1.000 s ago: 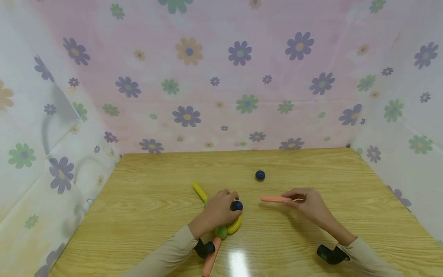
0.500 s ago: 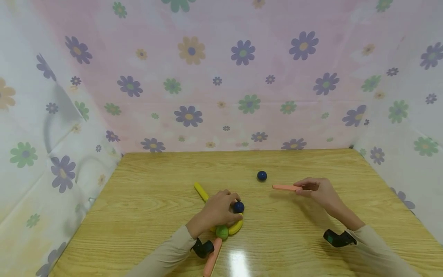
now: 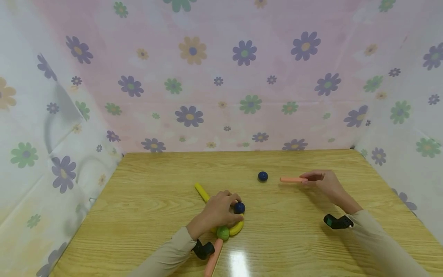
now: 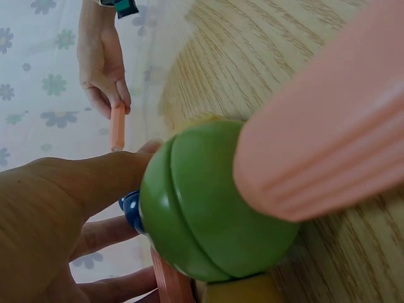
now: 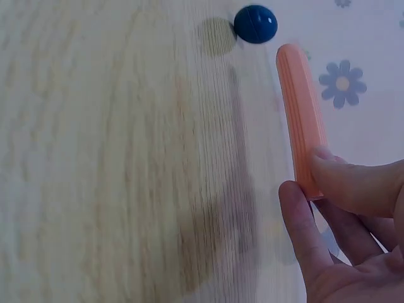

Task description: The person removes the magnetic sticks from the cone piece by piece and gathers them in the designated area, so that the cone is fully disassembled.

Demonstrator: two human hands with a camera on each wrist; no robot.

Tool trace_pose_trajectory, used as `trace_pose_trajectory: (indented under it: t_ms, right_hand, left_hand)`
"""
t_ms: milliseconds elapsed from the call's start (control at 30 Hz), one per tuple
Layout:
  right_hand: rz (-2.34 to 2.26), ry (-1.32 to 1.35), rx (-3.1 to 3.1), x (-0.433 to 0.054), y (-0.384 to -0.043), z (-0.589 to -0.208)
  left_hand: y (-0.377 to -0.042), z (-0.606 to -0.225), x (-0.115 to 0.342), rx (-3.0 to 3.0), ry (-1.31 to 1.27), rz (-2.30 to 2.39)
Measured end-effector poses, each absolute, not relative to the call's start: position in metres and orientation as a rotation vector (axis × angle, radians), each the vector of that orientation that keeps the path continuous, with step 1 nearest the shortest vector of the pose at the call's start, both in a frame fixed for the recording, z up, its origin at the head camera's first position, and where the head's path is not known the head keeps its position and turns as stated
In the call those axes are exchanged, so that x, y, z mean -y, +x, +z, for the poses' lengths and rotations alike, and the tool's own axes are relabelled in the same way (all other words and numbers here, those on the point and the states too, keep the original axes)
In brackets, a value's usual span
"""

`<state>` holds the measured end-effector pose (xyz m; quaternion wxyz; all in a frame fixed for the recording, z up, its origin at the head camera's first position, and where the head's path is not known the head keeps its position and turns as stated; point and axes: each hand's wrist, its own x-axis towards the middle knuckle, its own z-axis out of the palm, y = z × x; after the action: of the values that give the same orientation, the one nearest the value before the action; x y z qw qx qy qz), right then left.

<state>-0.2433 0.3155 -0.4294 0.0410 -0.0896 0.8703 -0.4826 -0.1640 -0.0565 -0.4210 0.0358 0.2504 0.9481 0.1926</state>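
My left hand curls its thumb and fingers about a dark blue ball that sits in a cluster of toy rods and balls. Below the hand, a green ball touches a curved yellow rod and an orange-pink rod. A straight yellow rod sticks out beyond the fingers; part of the cluster is hidden. The green ball is large in the left wrist view. Over on the right, my right hand pinches one end of another ribbed orange-pink rod, held above the table.
A second dark blue ball lies on the wooden table, left of the held rod's free end. Flowered cloth hangs behind the table and along both sides. Black wrist cameras stick out under both sleeves.
Away from the cluster, my right hand has carried its orange-pink rod rightward and toward the table's back. My left hand stays nearly still at the cluster.
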Motion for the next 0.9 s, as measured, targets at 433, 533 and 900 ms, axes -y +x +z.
trace_pose_trajectory:
  t_ms: [433,533,900]
  right_hand:
    - [-1.328,-0.259,-2.717,-0.323,-0.27,-0.436]
    - [-1.317,-0.249,-2.725,-0.324,-0.275,-0.44]
    - [-1.343,-0.261,-2.757,-0.32,-0.285,-0.446]
  left_hand:
    - [-0.165,-0.423,0.056,-2.912,0.759,0.611]
    - [-0.164,-0.423,0.056,-2.912,0.755,0.599]
    - [-0.166,-0.423,0.056,-2.907,0.731,0.599]
